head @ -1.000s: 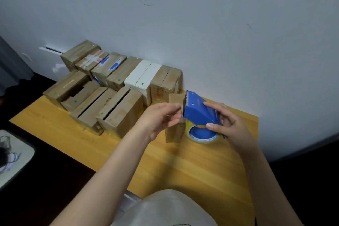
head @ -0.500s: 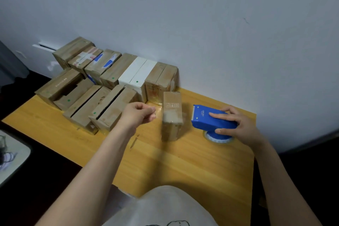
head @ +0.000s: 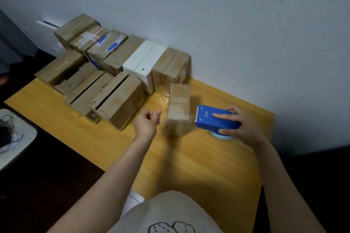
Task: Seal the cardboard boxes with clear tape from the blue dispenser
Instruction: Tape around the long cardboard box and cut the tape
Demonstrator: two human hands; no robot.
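- Holding the blue dispenser from the right, the right grip is wrapped over its body, with the forefinger laid along the top and the thumb on the near side. The clear tape roll beneath it rests on the desk.
- The dispenser's toothed edge faces left towards a lone cardboard box, which stands just beside it, between the two grips. Whether the teeth touch the box I cannot tell.
- The left grip hovers just left of that box, fingers curled against the thumb and touching nothing on the desk. A glint shows at the fingertips, but I cannot tell whether a scrap of tape is pinched there.
- Done, as far as it shows: the lone box carries a glossy film over the near part of its top and down its near face, so I judge its seal laid or nearly so.
- Left to do: the near row of boxes at the left shows dark gaps along the flaps, which reads as unsealed.
- The far row of boxes along the wall, with two white boxes among them, shows some tape and labels, yet the seams are too small to judge.
- On balance the task looks early, with one box handled and many waiting.
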